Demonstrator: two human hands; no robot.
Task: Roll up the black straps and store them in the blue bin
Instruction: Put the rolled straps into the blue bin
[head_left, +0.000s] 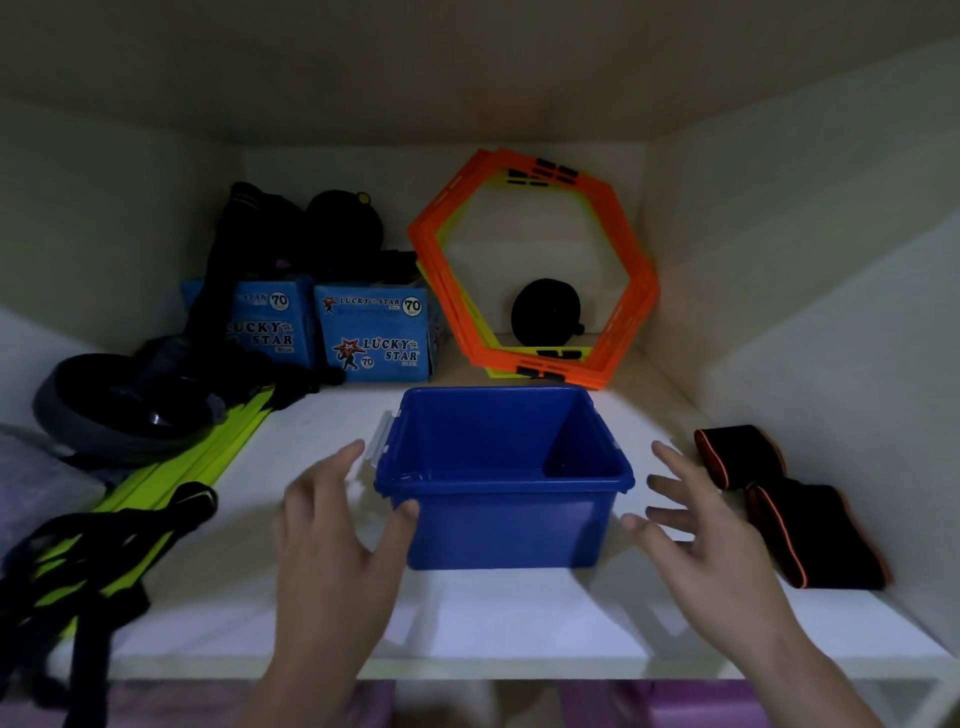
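Head view: I have a deep blue plastic bin (503, 483), open-topped and empty as far as I can see, sitting at centre frame on a white shelf board (467, 623). My left hand (337, 525) is spread wide at the bin's left side, the thumb tip touching the wall just under the rim; it grips nothing. My right hand (706, 525) is just beside the bin's right side, fingers splayed and empty, not touching as far as I can tell.

The black straps with orange edging (784, 506) lie at right of frame, two flat folded bands end to end along the shelf's right side, near my right hand and apart from the bin. They look like soft woven fabric, matte, with a thin orange border. I judge them light, limp and not slippery; they should roll easily but will spring loose unless the coil is pinched. I would take one by its near end, between thumb and fingers, and roll it along its length.

At lower left, a tangle of black webbing with yellow-green rungs (93, 545) sprawls over the shelf edge. I cannot say whether it counts among the straps.

The bin looks stiff and light, best held by its rim.
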